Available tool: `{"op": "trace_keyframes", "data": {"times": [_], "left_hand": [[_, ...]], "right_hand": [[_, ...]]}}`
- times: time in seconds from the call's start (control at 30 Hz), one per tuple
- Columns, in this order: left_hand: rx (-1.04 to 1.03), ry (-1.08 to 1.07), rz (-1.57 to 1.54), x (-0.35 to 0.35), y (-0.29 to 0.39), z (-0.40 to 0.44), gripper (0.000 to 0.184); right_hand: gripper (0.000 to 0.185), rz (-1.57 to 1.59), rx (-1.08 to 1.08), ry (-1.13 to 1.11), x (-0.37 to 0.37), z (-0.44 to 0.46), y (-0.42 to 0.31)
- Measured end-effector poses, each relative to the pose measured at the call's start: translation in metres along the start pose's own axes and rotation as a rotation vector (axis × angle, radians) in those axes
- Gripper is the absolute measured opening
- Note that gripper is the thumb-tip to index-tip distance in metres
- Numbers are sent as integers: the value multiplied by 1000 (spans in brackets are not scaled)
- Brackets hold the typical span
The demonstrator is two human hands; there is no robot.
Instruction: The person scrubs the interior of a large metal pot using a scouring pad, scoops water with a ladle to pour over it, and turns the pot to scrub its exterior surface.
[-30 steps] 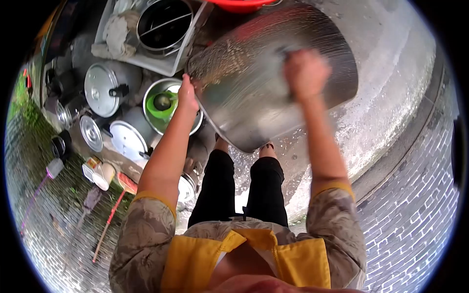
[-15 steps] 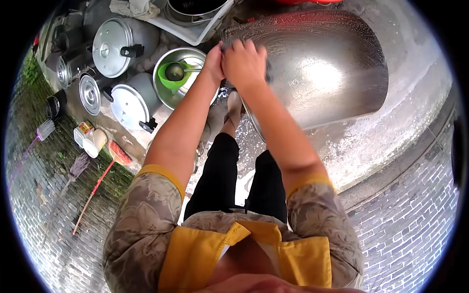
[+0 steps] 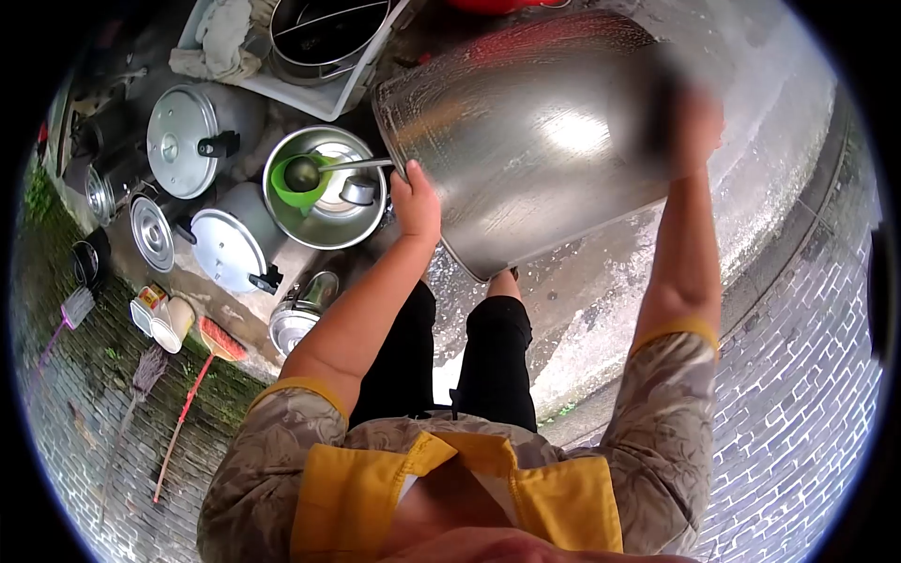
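A large wet metal sheet (image 3: 526, 141) with a rounded outline lies tilted in front of me. At its left edge my left hand (image 3: 416, 202) is closed on the rim. My right hand (image 3: 694, 131) is smeared by motion over the sheet's right end, with a dark blurred thing at its fingers that I cannot make out. Just left of my left hand stands a steel bowl (image 3: 333, 225) holding a green bowl (image 3: 293, 195) and a ladle (image 3: 357, 165), whose handle reaches toward the sheet.
Pressure cookers (image 3: 183, 141) and lidded pots (image 3: 225, 249) stand at the left. A white crate (image 3: 310, 101) holds a round pot and cloths. Lower left are a red-handled brush (image 3: 188, 413) and white tubs (image 3: 172, 324). A red basin (image 3: 488, 5) shows at the top edge.
My right hand has swept from beside my left hand to the sheet's far right. My left hand sits lower on the left rim. The whole view has shifted.
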State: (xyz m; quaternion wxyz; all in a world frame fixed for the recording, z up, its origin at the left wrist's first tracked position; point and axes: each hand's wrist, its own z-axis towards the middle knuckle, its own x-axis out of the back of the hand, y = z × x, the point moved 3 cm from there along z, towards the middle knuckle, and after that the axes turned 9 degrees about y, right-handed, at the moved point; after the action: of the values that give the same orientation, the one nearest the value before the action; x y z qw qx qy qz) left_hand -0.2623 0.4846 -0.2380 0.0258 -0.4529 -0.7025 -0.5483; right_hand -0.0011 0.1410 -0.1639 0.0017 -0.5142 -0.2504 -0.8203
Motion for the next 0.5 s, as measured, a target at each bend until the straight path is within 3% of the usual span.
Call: {"op": "trace_keyframes", "data": {"times": [0.07, 0.13, 0.17, 0.2, 0.23, 0.27, 0.33, 0.37, 0.43, 0.47, 0.5], "left_hand": [[-77, 4, 24, 4, 5, 0, 41], [-117, 39, 52, 5, 13, 1, 41], [-139, 113, 130, 9, 19, 11, 41], [-129, 105, 215, 4, 13, -2, 41], [-153, 99, 218, -1, 6, -7, 41], [-167, 158, 214, 2, 8, -3, 41], [-65, 89, 202, 5, 19, -9, 40], [-260, 90, 270, -6, -17, 0, 40], [-290, 108, 282, -12, -32, 4, 39], [-121, 148, 189, -2, -4, -7, 39], [-152, 147, 185, 3, 9, -11, 38]], "right_hand": [[27, 221, -4, 120, -21, -16, -6], [17, 323, 42, 161, 7, -18, -45], [9, 618, -67, 145, 53, -3, -111], [12, 642, -279, -36, 53, -9, -123], [7, 619, -148, -40, 88, -20, -163], [9, 731, 21, 110, 134, -38, -234], [17, 810, 122, -41, 157, -42, -259], [18, 892, 141, -90, 159, -47, -274], [17, 914, 159, -79, 148, -38, -259], [16, 876, 76, -157, 121, -22, -216], [16, 838, 101, 9, 104, -26, -208]]}}
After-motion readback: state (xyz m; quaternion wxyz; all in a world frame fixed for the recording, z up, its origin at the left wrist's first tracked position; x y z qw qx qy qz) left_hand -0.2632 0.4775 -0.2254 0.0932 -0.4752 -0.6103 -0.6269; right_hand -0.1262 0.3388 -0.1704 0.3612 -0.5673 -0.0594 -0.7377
